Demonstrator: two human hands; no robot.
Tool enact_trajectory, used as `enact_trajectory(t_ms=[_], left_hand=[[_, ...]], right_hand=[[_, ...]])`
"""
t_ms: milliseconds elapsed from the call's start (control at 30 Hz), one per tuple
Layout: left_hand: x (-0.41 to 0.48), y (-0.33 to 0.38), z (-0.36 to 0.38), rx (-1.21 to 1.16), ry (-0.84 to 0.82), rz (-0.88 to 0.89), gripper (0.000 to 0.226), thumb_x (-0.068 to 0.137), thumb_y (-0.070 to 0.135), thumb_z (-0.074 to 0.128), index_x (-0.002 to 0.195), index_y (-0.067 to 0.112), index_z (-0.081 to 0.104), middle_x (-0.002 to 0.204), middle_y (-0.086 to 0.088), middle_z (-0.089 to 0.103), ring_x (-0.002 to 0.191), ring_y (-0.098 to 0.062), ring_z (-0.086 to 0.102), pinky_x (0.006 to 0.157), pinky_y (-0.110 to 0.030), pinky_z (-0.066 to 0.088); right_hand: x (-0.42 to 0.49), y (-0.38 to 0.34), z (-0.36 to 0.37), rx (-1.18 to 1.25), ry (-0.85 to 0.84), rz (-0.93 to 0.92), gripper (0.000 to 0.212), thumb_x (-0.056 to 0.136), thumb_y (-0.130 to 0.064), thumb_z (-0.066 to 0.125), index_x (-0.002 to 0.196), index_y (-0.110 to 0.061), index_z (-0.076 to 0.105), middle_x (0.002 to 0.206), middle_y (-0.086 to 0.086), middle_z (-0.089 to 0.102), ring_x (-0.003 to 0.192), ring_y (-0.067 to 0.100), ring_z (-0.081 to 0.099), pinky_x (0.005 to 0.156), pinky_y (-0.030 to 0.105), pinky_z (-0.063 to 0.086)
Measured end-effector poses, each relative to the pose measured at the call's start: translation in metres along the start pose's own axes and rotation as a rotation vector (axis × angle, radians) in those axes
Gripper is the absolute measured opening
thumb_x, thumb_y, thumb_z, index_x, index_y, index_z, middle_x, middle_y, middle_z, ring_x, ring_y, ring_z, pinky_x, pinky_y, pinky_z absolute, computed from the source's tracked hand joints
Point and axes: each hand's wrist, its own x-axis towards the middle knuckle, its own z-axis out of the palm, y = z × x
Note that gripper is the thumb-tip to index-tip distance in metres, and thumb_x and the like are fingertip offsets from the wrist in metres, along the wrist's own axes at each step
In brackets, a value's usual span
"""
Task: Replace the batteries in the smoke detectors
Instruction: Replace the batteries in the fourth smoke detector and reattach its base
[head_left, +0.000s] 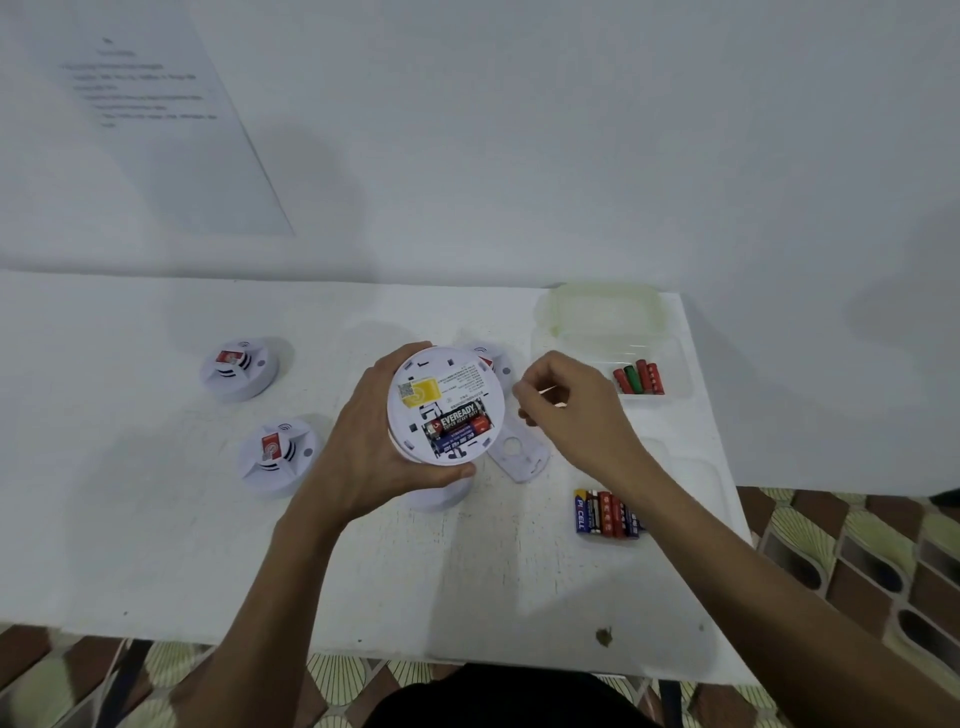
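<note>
At the centre of the table (156, 519), the left hand (363, 447) wraps its grip round the upturned smoke detector (441, 379), with two batteries (460, 428) seated inside. At its 3 o'clock the right hand (571, 410) has a curled grip; I cannot tell if it holds anything. I'd fit the cover (519, 457), lying at 5 o'clock, tabs first.

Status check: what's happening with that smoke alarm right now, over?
Left hand grips smoke detector, back up. Two batteries seated, exposed. Right hand curled alongside, grip unclear. Cover off on table; nothing blocking.
</note>
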Motion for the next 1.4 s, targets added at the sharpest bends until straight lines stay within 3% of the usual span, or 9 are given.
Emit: enact_trajectory(t_ms=[100, 300, 467, 600, 700, 867, 967, 1233, 1400], left_hand=[[0.002, 0.001, 0.002, 0.005, -0.005, 0.009, 0.083, 0.052, 0.054, 0.073, 0.118, 0.071, 0.026, 0.115, 0.050, 0.041, 0.107, 0.020, 0.045, 0.088, 0.001, 0.034], [-0.001, -0.006, 0.011, 0.050, -0.013, 0.000, 0.087, 0.052, 0.060, 0.073, 0.122, 0.069, 0.022, 0.120, 0.048, 0.038, 0.114, 0.016, 0.042, 0.101, -0.013, 0.037], [0.003, 0.005, 0.014, 0.034, -0.009, 0.052, 0.076, 0.055, 0.056, 0.071, 0.119, 0.055, 0.029, 0.119, 0.053, 0.035, 0.111, 0.023, 0.039, 0.093, 0.000, 0.030], [0.000, 0.000, 0.015, 0.043, 0.002, 0.052, 0.078, 0.056, 0.070, 0.068, 0.121, 0.056, 0.027, 0.122, 0.046, 0.037, 0.116, 0.014, 0.041, 0.101, -0.016, 0.035], [0.001, 0.002, 0.011, 0.043, 0.039, 0.053, 0.083, 0.057, 0.061, 0.073, 0.125, 0.060, 0.026, 0.123, 0.041, 0.040, 0.116, 0.008, 0.044, 0.101, -0.019, 0.037], [0.001, 0.000, 0.011, 0.053, 0.048, 0.063, 0.090, 0.058, 0.055, 0.077, 0.133, 0.034, 0.033, 0.130, 0.018, 0.045, 0.121, -0.006, 0.047, 0.103, -0.038, 0.042], [0.001, 0.001, 0.012, 0.054, 0.055, 0.077, 0.085, 0.057, 0.056, 0.075, 0.129, 0.040, 0.033, 0.128, 0.033, 0.039, 0.119, 0.002, 0.045, 0.103, -0.031, 0.041], [0.003, -0.004, 0.011, 0.048, 0.073, 0.067, 0.087, 0.057, 0.058, 0.074, 0.131, 0.040, 0.031, 0.130, 0.025, 0.041, 0.122, -0.007, 0.046, 0.103, -0.041, 0.042], [0.006, -0.004, 0.007, 0.047, 0.082, 0.086, 0.091, 0.058, 0.057, 0.074, 0.135, 0.032, 0.031, 0.133, 0.018, 0.041, 0.123, -0.014, 0.046, 0.102, -0.045, 0.042]], right_hand=[[-0.026, -0.023, -0.004, 0.211, 0.014, 0.017, 0.008, 0.090, -0.022, 0.067, 0.086, -0.016, 0.062, 0.089, -0.007, 0.071, 0.080, 0.013, 0.071, 0.073, 0.035, 0.060], [-0.050, -0.041, 0.002, 0.175, 0.018, 0.030, 0.007, 0.087, -0.015, 0.072, 0.084, -0.013, 0.066, 0.089, -0.007, 0.070, 0.087, -0.004, 0.065, 0.066, 0.008, 0.051], [-0.057, -0.041, 0.014, 0.058, 0.104, 0.023, 0.007, 0.086, -0.016, 0.072, 0.091, -0.013, 0.067, 0.095, -0.002, 0.068, 0.089, -0.001, 0.064, 0.066, 0.006, 0.051], [-0.056, -0.042, 0.016, 0.140, 0.146, 0.117, 0.008, 0.085, -0.017, 0.073, 0.091, -0.014, 0.068, 0.097, -0.004, 0.069, 0.091, 0.000, 0.065, 0.069, 0.007, 0.051], [-0.058, -0.045, 0.019, 0.220, 0.174, 0.177, 0.003, 0.083, -0.019, 0.074, 0.086, -0.018, 0.072, 0.095, -0.009, 0.069, 0.090, 0.000, 0.065, 0.074, 0.009, 0.050], [-0.060, -0.049, 0.021, 0.260, 0.230, 0.172, 0.011, 0.085, -0.015, 0.073, 0.089, -0.022, 0.066, 0.090, -0.013, 0.068, 0.088, -0.001, 0.064, 0.067, 0.003, 0.047], [-0.061, -0.050, 0.024, 0.221, 0.237, 0.167, 0.008, 0.086, -0.014, 0.071, 0.092, -0.016, 0.068, 0.092, -0.007, 0.069, 0.086, -0.003, 0.065, 0.066, 0.003, 0.047], [-0.056, -0.054, 0.028, 0.298, 0.209, 0.245, 0.010, 0.084, -0.014, 0.071, 0.092, -0.017, 0.066, 0.092, -0.007, 0.070, 0.086, 0.005, 0.069, 0.078, 0.027, 0.059], [-0.055, -0.058, 0.022, 0.330, 0.178, 0.210, 0.011, 0.086, -0.012, 0.071, 0.093, -0.014, 0.064, 0.094, -0.007, 0.069, 0.085, 0.001, 0.069, 0.074, 0.020, 0.059]])
